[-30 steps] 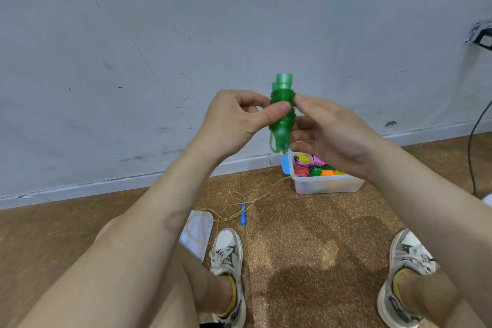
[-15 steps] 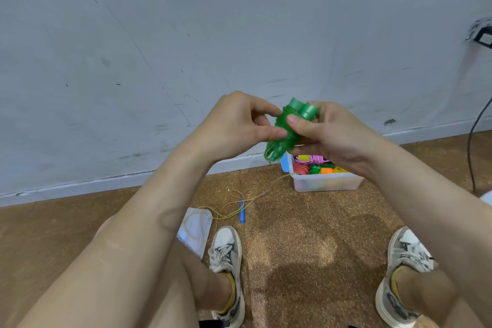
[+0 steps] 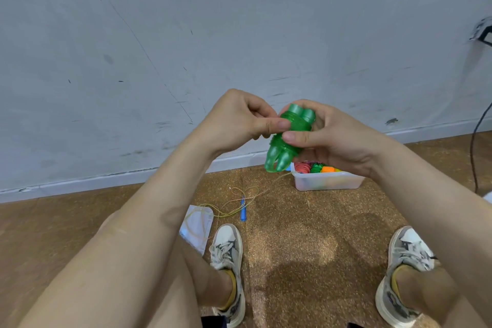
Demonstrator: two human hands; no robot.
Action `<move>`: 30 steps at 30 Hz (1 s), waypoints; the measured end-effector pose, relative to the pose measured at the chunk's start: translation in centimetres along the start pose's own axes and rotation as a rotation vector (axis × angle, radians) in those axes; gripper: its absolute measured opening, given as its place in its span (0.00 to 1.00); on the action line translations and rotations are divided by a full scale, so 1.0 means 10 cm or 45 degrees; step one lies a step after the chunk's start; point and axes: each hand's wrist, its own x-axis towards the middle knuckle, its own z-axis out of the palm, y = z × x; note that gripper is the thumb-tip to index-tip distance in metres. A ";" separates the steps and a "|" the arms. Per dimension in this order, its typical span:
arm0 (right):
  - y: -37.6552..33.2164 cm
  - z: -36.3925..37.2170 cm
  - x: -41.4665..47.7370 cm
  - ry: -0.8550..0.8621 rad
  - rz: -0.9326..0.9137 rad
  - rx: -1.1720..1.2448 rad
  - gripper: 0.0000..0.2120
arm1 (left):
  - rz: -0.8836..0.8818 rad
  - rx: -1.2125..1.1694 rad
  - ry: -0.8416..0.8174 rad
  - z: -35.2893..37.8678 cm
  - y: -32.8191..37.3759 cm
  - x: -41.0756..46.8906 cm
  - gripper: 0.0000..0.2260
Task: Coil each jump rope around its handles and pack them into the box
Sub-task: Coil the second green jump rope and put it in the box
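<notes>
We find the green jump rope (image 3: 288, 138) raised before the wall (image 3: 239, 21), just right of frame centre. Its two handles lie side by side and tilted, with the caps toward 1 o'clock and the tapered tips toward 7 o'clock. The cord is wound round the handles.

The left hand (image 3: 239, 117) grips the bundle from 9 o'clock. Its thumb presses on the coil and the other fingers are curled together; we cannot tell whether they pinch a cord end. The right hand (image 3: 332, 136) grips from 3 o'clock, thumb laid across the front of the handles, fingers curled behind them.

The box (image 3: 327, 182), a translucent tub, stands on the floor (image 3: 306, 234) at 5 o'clock of the bundle and holds coiled ropes (image 3: 316, 168) in red, green and orange. At 7 o'clock a loose rope (image 3: 242, 210) with a blue handle lies on the floor, its cord running over a white pouch (image 3: 197, 224).
</notes>
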 end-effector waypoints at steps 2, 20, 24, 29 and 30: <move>0.00 -0.03 0.00 -0.063 -0.034 0.095 0.26 | -0.043 -0.222 -0.110 -0.04 -0.02 0.00 0.06; -0.02 0.03 0.03 0.481 -0.184 -0.102 0.29 | -0.129 -0.226 0.026 0.05 -0.08 0.04 0.10; -0.02 0.04 0.04 0.476 -0.109 -0.166 0.28 | -0.130 -0.196 0.141 0.07 -0.08 0.06 0.08; -0.07 0.10 -0.01 0.329 0.046 0.199 0.20 | 0.131 0.140 0.322 0.18 -0.05 0.05 0.09; -0.05 0.11 0.01 0.396 0.049 0.115 0.18 | 0.167 0.233 0.306 0.22 -0.04 0.03 0.09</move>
